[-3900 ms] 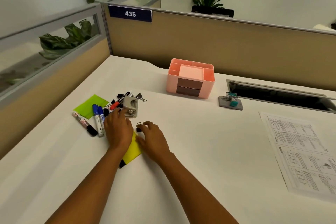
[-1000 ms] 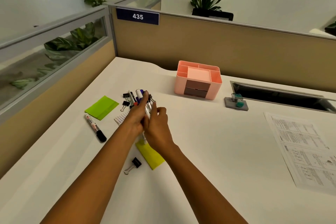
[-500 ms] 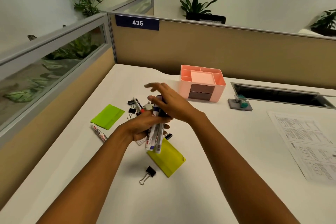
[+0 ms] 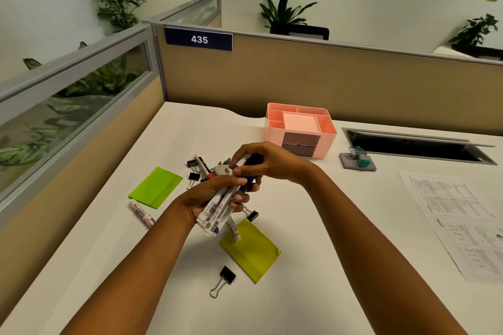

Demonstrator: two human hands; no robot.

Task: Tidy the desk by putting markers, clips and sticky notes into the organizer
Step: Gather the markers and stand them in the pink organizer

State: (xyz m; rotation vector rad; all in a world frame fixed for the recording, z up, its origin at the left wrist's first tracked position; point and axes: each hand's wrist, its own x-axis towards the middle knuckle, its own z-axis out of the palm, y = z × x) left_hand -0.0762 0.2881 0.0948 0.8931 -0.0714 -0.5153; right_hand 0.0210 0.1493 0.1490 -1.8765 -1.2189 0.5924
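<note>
The left hand (image 4: 202,198) has its grip wrapped round a bundle of markers (image 4: 219,205), held off the surface in front of the organizer (image 4: 326,132). The right hand (image 4: 268,163) pinches the capped ends, fingers curled on them. Markers are light, stiff and smooth, so a loose bundle may slide apart; better to hold it mid-barrel, squeezed evenly. One marker (image 4: 141,212) lies left of the bundle, clips (image 4: 226,276) and yellow notes (image 4: 251,250) nearer the person, green notes (image 4: 156,186) further left.
</note>
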